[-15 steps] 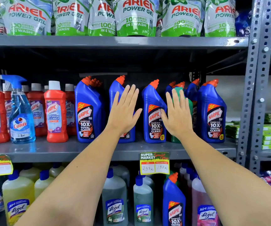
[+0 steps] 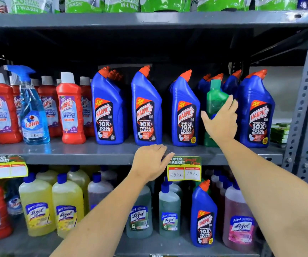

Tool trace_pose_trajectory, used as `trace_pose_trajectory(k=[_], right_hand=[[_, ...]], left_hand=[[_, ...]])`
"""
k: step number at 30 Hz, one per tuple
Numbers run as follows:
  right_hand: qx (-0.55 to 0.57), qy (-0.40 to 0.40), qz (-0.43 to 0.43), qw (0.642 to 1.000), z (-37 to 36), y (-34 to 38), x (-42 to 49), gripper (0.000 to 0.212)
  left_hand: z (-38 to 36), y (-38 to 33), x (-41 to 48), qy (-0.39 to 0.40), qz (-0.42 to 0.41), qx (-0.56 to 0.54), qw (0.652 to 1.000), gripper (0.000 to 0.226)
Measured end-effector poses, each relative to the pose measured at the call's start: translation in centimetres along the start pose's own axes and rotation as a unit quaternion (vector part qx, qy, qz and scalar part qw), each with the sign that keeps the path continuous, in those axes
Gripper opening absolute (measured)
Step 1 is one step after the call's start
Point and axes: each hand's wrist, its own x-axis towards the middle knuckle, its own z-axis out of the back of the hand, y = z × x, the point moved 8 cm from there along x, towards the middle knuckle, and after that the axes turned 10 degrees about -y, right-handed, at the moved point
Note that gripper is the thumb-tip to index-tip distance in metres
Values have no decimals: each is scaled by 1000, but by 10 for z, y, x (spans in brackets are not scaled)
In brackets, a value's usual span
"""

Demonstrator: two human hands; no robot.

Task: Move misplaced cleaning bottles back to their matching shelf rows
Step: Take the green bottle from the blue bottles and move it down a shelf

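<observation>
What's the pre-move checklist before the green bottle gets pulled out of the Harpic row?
1. Right hand on green bottle: ok, though fingers not closed around it.
2. Firm grip: not ok.
3. Left hand clear of the pull path: ok, down at the shelf edge.
4. Neighbouring blue Harpic bottles upright: ok.
5. Green bottle's label confirming its row: cannot tell, hidden.

Grey middle shelf [image 2: 75,153] carries red Harpic bottles [image 2: 71,110]; blue Harpic bottles [image 2: 108,112]; Colin spray [image 2: 32,115]; green bottle [image 2: 215,101].
</observation>
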Motion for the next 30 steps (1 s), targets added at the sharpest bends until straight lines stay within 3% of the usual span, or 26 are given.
trace_pose_trajectory(k=[4,6,16,21,25,30], right_hand=[[63,41,-152,986,-9,-29,-8,107],[69,54,-177,980,-9,-34,-12,103],[105,63,-166,978,18,-40,-5,108],[244,11,-161,956,55,-49,-22,79],[353,-58,-139,923,98,-55,-45,74],[396,-21,-142,907,122,-71,-95,73]], left_hand=[[-2,1,-2,-17,-11,7,1000,51],[-2,0,-2,-28,-14,3,1000,51],[-2,-3,-2,-58,-30,21,998,47],[-4,-2,-3,-52,-24,21,998,49],[-2,-2,-6,-62,8,17,998,46],[-1,-11,-31,-129,39,-41,990,36]])
